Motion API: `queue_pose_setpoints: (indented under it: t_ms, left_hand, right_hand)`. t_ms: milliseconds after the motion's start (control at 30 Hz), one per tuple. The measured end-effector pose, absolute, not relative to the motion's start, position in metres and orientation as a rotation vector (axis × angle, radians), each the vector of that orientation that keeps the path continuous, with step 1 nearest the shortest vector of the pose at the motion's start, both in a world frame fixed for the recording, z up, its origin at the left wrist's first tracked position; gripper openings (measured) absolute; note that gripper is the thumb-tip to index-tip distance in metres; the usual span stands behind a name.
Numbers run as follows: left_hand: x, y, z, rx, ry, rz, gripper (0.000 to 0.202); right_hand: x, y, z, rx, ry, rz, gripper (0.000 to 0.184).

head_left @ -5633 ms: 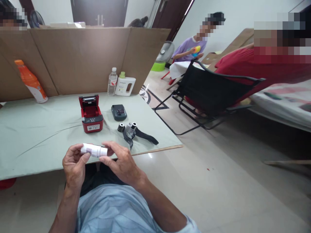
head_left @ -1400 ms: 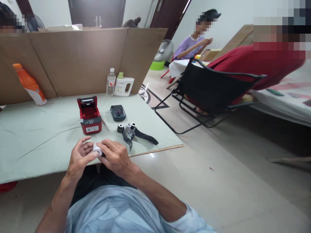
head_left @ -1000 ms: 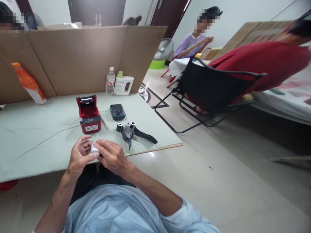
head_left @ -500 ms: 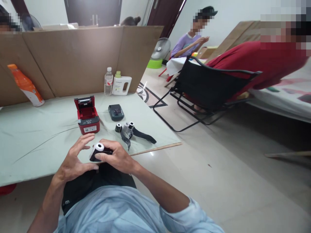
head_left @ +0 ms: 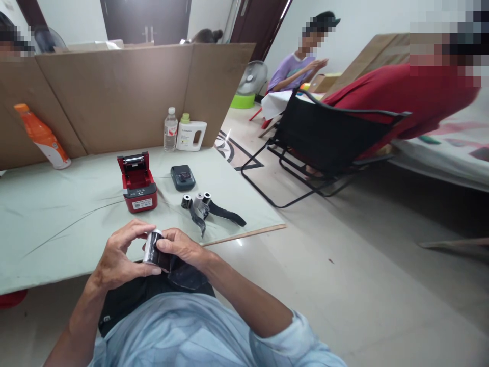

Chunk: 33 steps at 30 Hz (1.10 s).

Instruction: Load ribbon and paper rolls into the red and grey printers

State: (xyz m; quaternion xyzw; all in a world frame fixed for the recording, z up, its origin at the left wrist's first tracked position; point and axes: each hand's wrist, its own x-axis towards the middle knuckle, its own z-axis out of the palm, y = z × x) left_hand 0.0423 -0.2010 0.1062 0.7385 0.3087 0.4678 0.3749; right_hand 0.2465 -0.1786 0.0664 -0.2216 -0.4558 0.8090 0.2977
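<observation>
My left hand spans a small paper roll, its fingertips at the top end and its thumb at the bottom end. My right hand pinches the roll from the right, thumb on its black outer side. A loose dark strip hangs from the roll under my right hand, over my lap. Beyond my hands stands a red label printer with its lid up. A small dark grey device lies behind several rolls, some with black or grey strips unrolled on the table.
A cardboard screen closes off the back of the table. Before it stand an orange bottle, a clear water bottle and a white jug. To the right, a person in red sits in a black folding chair.
My left hand has closed on the roll's two ends. The roll has turned so its side faces me, and a dark strip now hangs below my right hand.
</observation>
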Motion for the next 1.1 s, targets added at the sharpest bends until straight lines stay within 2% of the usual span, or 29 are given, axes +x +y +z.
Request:
queue_pose_setpoints:
  t_ms: [333, 467, 533, 600, 700, 800, 900, 1100]
  left_hand:
    - [0.038, -0.202, 0.105, 1.773, 0.766, 1.117, 0.071]
    - [0.031, -0.2, 0.108, 1.846, 0.728, 1.018, 0.083]
    - [0.026, -0.2, 0.11, 1.806, 0.749, 0.977, 0.095]
    - [0.023, -0.202, 0.109, 1.691, 0.811, 0.986, 0.097]
    - [0.025, -0.206, 0.105, 1.478, 0.912, 0.995, 0.075]
    - [0.032, -0.209, 0.101, 1.383, 0.958, 0.901, 0.064]
    - [0.037, -0.207, 0.1, 1.386, 0.933, 0.805, 0.063]
    - [0.037, -0.204, 0.104, 1.369, 1.004, 0.805, 0.058]
  right_hand:
    - [0.242, -0.178, 0.059, -0.552, -1.208, 2.214, 0.069]
    - [0.246, -0.181, 0.069, -0.51, -1.3, 2.108, 0.063]
    - [0.249, -0.183, 0.077, -0.553, -1.416, 1.949, 0.054]
    - [0.252, -0.186, 0.083, -0.627, -1.609, 1.638, 0.041]
    - [0.254, -0.189, 0.083, -0.703, -1.918, 0.981, 0.022]
    - [0.252, -0.191, 0.078, -0.716, -2.166, 0.497, 0.019]
    - [0.252, -0.191, 0.077, -0.69, -2.322, 0.299, 0.015]
    - [0.257, -0.189, 0.088, -0.676, -2.463, 0.142, 0.013]
